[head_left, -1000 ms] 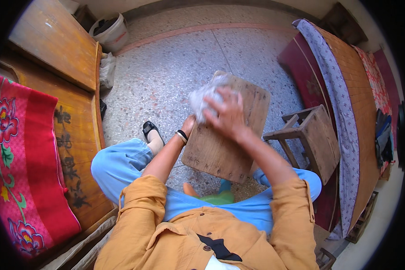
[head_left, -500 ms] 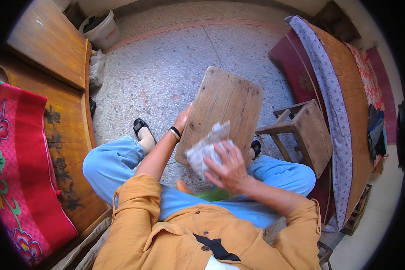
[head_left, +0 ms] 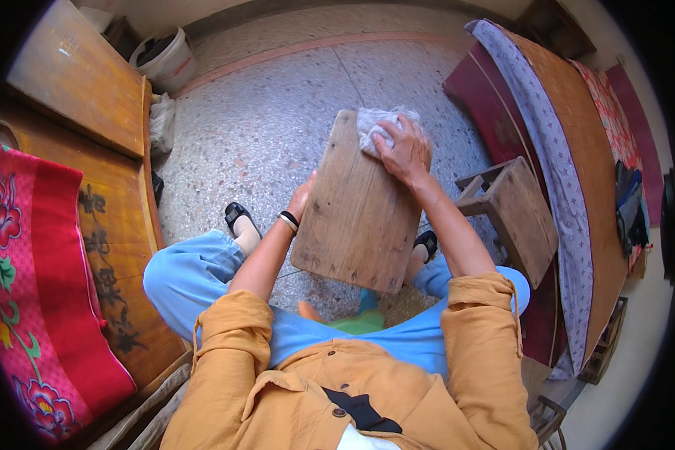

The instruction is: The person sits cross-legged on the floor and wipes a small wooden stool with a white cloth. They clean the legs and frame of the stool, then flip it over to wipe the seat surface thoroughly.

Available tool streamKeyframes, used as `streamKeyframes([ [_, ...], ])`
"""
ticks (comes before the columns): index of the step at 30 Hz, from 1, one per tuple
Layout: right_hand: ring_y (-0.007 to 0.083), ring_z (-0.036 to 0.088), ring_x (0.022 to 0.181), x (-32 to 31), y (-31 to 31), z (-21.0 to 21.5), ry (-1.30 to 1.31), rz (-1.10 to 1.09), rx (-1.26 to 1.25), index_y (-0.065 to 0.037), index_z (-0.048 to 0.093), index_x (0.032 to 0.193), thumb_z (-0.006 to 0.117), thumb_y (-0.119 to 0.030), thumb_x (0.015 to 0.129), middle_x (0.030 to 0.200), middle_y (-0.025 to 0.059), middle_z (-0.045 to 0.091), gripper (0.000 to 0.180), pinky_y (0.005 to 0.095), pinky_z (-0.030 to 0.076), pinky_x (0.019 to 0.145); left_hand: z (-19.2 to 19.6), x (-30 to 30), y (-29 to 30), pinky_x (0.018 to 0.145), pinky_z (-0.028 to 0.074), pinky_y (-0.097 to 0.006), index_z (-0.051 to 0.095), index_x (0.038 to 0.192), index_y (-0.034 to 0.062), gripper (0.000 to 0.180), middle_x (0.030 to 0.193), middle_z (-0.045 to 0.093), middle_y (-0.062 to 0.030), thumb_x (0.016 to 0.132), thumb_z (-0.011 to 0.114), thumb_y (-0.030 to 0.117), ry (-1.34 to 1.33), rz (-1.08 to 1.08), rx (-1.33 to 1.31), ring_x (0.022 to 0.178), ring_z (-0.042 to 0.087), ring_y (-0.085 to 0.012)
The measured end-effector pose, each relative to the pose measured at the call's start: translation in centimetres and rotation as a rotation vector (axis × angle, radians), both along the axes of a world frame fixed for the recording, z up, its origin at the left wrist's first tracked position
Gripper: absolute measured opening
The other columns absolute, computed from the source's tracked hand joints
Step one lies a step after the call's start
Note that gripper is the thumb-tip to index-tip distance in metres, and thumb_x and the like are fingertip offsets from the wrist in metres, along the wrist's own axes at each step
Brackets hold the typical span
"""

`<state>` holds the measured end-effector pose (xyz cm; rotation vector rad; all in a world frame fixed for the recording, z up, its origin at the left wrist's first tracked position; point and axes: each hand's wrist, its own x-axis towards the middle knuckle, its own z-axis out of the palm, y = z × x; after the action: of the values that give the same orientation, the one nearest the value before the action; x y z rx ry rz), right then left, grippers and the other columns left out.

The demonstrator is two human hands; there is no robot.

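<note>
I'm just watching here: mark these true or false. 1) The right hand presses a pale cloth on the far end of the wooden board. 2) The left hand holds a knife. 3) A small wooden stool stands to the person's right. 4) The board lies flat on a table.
1) True: the right hand presses a crumpled pale cloth on the wooden board's far end.
2) False: the left hand only steadies the board's left edge.
3) True: a wooden stool stands there on the floor.
4) False: the board is held above the person's lap, over the speckled floor.
</note>
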<state>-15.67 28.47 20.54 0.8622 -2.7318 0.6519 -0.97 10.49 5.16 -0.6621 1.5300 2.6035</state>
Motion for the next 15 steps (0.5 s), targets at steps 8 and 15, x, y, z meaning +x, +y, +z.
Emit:
streamKeyframes([
  [8,0.0375,0.041,0.124,19.2,8.8,2.2,-0.063,0.461,0.083,-0.020,0.064,0.112,0.068,-0.033,0.076,0.133,0.0154,0.046,0.039,0.0553,0.031,0.099,4.5,1.1,0.8,0.095,0.041,-0.028,0.041,0.136,0.0034,0.045,0.129,0.051,-0.0041,0.099,0.040,0.029,-0.041,-0.048,0.056,0.111,0.050,-0.0118],
  [15,0.0402,0.042,0.121,9.7,9.2,0.0,0.022,0.163,-0.029,-0.018,0.066,0.110,0.068,-0.030,0.077,0.128,0.0182,0.049,0.035,0.0493,0.037,0.098,4.1,1.0,0.6,0.093,0.042,-0.027,0.042,0.136,0.0025,0.046,0.126,0.053,-0.0035,0.099,0.041,0.030,-0.090,-0.069,-0.010,0.108,0.052,-0.0118],
])
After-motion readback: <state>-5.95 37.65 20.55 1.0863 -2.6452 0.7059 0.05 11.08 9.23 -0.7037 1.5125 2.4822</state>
